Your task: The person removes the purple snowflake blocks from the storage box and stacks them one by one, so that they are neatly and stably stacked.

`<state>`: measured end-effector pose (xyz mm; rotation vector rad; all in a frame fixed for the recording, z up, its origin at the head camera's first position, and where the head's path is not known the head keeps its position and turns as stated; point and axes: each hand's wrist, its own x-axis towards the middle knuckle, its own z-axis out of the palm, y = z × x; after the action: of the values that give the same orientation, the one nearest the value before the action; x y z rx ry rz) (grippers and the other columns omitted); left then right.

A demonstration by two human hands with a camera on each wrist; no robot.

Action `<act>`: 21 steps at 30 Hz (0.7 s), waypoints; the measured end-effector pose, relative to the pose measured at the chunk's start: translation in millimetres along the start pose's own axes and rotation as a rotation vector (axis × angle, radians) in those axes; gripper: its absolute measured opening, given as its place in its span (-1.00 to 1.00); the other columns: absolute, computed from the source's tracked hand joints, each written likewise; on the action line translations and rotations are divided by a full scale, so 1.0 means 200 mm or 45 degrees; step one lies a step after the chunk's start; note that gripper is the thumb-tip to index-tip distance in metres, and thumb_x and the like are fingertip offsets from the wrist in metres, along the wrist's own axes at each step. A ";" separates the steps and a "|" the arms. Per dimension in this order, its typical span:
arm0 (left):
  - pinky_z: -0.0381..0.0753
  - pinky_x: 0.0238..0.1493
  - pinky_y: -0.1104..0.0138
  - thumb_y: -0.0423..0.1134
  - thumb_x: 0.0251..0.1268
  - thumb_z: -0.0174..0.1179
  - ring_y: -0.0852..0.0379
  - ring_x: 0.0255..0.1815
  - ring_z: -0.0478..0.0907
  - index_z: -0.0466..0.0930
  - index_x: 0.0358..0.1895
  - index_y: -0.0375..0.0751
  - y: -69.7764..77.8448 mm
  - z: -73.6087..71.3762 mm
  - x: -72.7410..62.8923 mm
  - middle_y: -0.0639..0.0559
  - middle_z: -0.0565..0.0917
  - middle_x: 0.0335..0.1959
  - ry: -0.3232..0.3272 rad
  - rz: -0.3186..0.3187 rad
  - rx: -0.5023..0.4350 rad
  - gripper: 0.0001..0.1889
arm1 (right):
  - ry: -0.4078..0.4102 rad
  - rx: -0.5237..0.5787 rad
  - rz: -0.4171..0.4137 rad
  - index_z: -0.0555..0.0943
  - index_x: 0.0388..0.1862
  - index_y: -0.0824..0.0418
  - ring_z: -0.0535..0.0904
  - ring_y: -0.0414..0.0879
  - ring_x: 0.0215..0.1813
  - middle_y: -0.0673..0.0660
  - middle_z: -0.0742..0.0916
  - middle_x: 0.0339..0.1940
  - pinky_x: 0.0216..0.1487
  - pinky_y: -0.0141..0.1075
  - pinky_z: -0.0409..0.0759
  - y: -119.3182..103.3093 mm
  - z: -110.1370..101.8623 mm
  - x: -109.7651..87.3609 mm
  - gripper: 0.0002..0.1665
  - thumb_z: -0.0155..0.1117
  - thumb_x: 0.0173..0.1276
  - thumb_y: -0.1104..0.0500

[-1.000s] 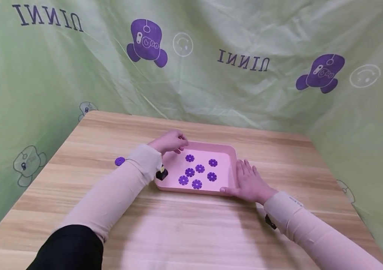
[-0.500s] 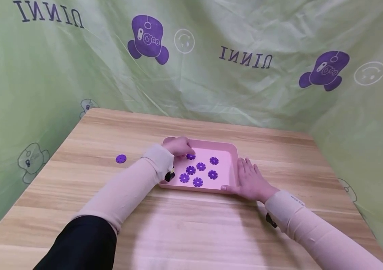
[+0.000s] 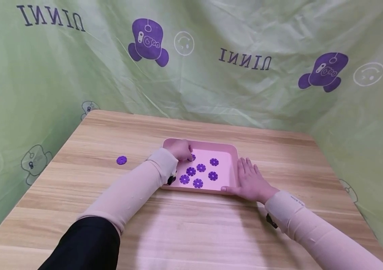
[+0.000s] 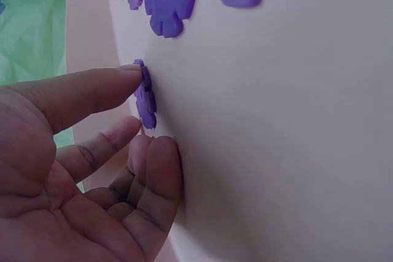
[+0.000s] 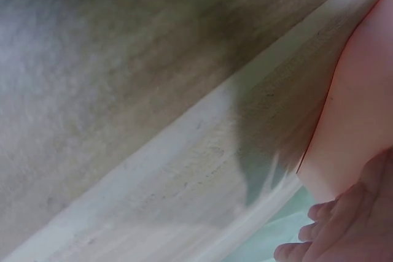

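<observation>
A pink tray (image 3: 216,189) on the wooden table bears several purple notched interlocking discs, among them one disc (image 3: 214,162) near its right side. My left hand (image 3: 180,150) reaches into the tray's left part. Close up in the left wrist view, the thumb and a finger of this hand (image 4: 92,157) pinch the edges of a purple disc (image 4: 145,93) at the tray floor. My right hand (image 3: 250,182) has its fingers straight along the tray's right wall, with the thumb over the front right corner. In the right wrist view only part of that hand (image 5: 350,225) shows.
One more purple disc (image 3: 121,160) lies alone on the wooden table (image 3: 191,228), left of the tray. A green printed cloth (image 3: 191,90) hangs behind the table and at both sides. Black wrist cameras sit under both forearms.
My left hand has moved right and down into the tray, to the disc at the upper left, and its fingers have closed on it. The right hand has stayed at the tray's right side.
</observation>
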<state>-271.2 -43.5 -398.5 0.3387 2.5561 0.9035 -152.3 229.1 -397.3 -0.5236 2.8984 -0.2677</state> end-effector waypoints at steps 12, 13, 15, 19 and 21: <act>0.36 -0.60 0.40 -0.48 0.17 0.37 0.21 -0.69 0.33 0.41 -0.65 -0.14 0.02 -0.01 -0.04 0.08 0.40 -0.73 0.010 0.072 -0.005 -0.64 | 0.022 -0.051 -0.004 -0.10 0.56 0.65 -0.18 0.46 0.62 0.59 0.01 0.60 0.57 0.29 -0.17 0.00 0.00 0.00 0.44 0.17 0.35 -0.51; 0.37 -0.59 0.40 -0.48 0.17 0.36 0.20 -0.67 0.35 0.43 -0.63 -0.14 0.02 -0.01 -0.04 0.08 0.42 -0.70 0.021 0.075 0.004 -0.66 | 0.019 -0.050 -0.006 -0.10 0.56 0.65 -0.18 0.47 0.62 0.59 0.01 0.60 0.57 0.30 -0.17 0.00 0.00 0.00 0.44 0.17 0.35 -0.51; 0.38 -0.58 0.40 -0.50 0.18 0.33 0.19 -0.62 0.37 0.47 -0.60 -0.15 0.01 -0.01 -0.04 0.07 0.46 -0.66 0.042 0.083 0.041 -0.71 | 0.012 -0.046 -0.008 -0.09 0.56 0.65 -0.18 0.47 0.62 0.60 0.01 0.60 0.57 0.30 -0.17 0.00 0.00 0.00 0.43 0.17 0.36 -0.50; 0.38 -0.55 0.41 -0.57 0.19 0.17 0.18 -0.57 0.39 0.54 -0.54 -0.18 0.01 -0.01 -0.05 0.06 0.51 -0.60 0.059 0.107 0.090 -0.76 | 0.004 -0.038 -0.009 -0.07 0.55 0.66 -0.17 0.48 0.61 0.61 0.02 0.59 0.56 0.32 -0.17 0.00 0.00 -0.01 0.42 0.19 0.35 -0.48; 0.38 -0.54 0.42 -0.59 0.20 0.10 0.17 -0.55 0.39 0.57 -0.51 -0.21 0.01 -0.01 -0.06 0.05 0.51 -0.58 0.060 0.111 0.095 -0.76 | -0.001 -0.040 -0.009 -0.07 0.56 0.66 -0.16 0.48 0.62 0.61 0.03 0.59 0.57 0.32 -0.16 0.00 0.00 -0.01 0.42 0.19 0.35 -0.49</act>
<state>-261.8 -48.0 -392.7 0.4600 2.6411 0.8574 -150.1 228.9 -397.6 -0.5392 2.9051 -0.2236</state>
